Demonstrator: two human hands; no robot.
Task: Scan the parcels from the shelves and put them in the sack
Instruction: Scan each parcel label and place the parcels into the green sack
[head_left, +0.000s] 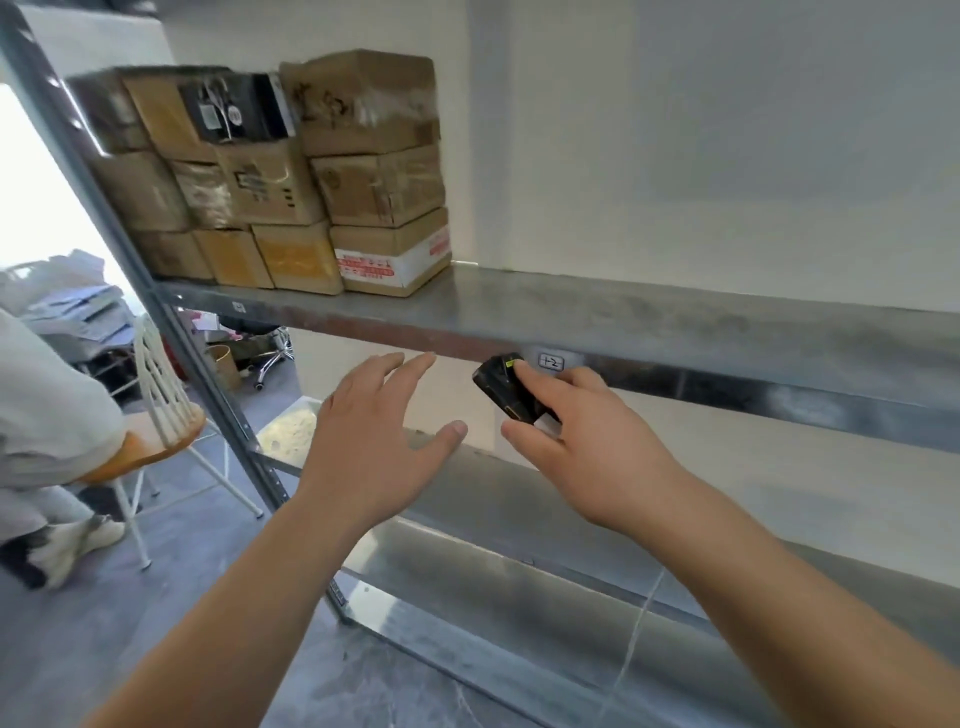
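Observation:
Several brown cardboard parcels (322, 176) are stacked in three layers at the left end of the upper metal shelf (649, 317). The bottom right one is a box with a white and red label (395, 260). My right hand (592, 441) grips a small black scanner (506, 387), with a fingertip on its yellow-green button, just below the shelf's front edge. My left hand (374, 431) is raised with its fingers spread and holds nothing, below the parcels. No sack is in view.
A lower metal shelf (519, 525) runs under my hands. The rack's grey upright (130, 249) stands at the left. Beyond it a person sits on a white chair with an orange seat (150, 441). Office chairs and clutter are further back.

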